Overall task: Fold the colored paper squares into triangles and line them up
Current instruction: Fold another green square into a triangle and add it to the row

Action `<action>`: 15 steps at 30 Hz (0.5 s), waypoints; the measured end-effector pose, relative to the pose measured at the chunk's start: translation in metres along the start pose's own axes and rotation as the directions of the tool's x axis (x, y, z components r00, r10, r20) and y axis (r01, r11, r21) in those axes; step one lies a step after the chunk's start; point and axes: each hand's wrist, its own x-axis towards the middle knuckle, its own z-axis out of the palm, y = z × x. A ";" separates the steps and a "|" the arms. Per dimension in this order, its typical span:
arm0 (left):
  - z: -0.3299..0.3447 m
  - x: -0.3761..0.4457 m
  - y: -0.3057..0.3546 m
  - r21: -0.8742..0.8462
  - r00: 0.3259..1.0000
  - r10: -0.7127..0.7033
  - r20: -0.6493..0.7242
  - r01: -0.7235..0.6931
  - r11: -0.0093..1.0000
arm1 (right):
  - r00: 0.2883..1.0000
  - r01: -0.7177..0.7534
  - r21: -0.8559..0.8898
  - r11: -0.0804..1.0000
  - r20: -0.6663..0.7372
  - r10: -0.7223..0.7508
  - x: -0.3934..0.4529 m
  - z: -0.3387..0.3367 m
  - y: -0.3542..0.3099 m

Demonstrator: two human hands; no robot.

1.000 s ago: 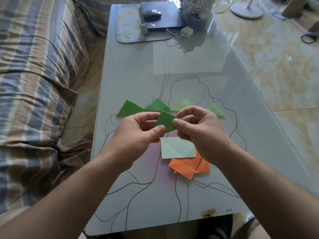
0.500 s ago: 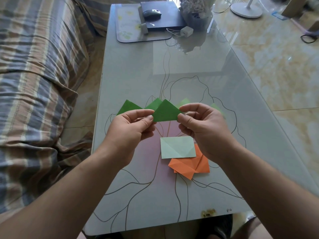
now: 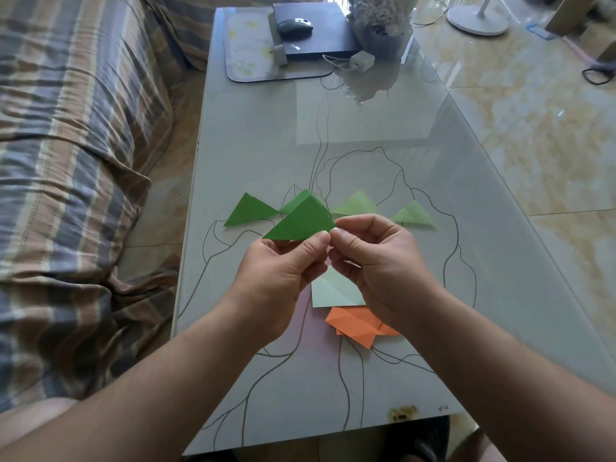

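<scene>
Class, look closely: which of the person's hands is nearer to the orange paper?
Right. The right hand hovers directly above the orange paper, its wrist overlapping it; the left hand is off to the left.

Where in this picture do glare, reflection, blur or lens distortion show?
Head view: the glass table mirrors a pale window patch and the vase; the top right corner is smeared; table edges bow outward, wide-angle; the held green triangle is sharp.
</scene>
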 end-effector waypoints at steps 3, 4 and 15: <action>-0.001 0.001 0.000 0.044 1.000 0.019 -0.020 -0.018 0.999 | 1.000 -0.019 0.004 1.000 0.008 0.019 -0.002 0.002 0.001; -0.001 0.001 0.001 0.056 0.999 0.021 -0.027 -0.020 0.998 | 1.000 -0.029 0.009 1.000 0.013 0.029 -0.002 0.002 0.001; -0.002 -0.002 0.007 0.060 0.997 0.052 -0.048 -0.049 0.997 | 1.000 -0.007 -0.059 0.998 0.000 0.007 -0.002 0.002 -0.002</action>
